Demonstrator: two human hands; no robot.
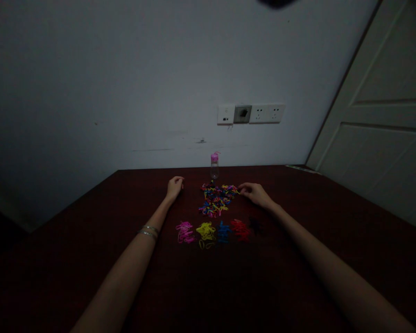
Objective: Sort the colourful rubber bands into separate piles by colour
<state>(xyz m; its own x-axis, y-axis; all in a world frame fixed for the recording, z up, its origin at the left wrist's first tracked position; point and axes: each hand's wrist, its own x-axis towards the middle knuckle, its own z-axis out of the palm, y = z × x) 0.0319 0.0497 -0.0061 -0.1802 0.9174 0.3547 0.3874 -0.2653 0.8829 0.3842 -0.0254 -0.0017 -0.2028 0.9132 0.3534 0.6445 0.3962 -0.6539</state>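
Observation:
A heap of mixed-colour small rubber bands point(217, 201) lies in the middle of the dark red table. My right hand point(255, 194) is at the heap's right edge, thumb and fingertips pinched together at a yellowish rubber band point(237, 191). To the left of the heap, apart from it, my left hand point(175, 187) rests on the table with its fingers curled in; nothing shows in it. Nearer to me is a row of sorted bands: a pink pile point(185, 232), a yellow pile point(205, 231), a blue pile point(223, 232), a red pile point(240, 230) and a dim black pile point(255, 225).
A clear bottle with a pink cap point(214, 166) stands upright behind the heap, near the wall. Socket plates point(251, 114) are on the wall above the table point(208, 296). A white panelled door point(377, 138) is at the right.

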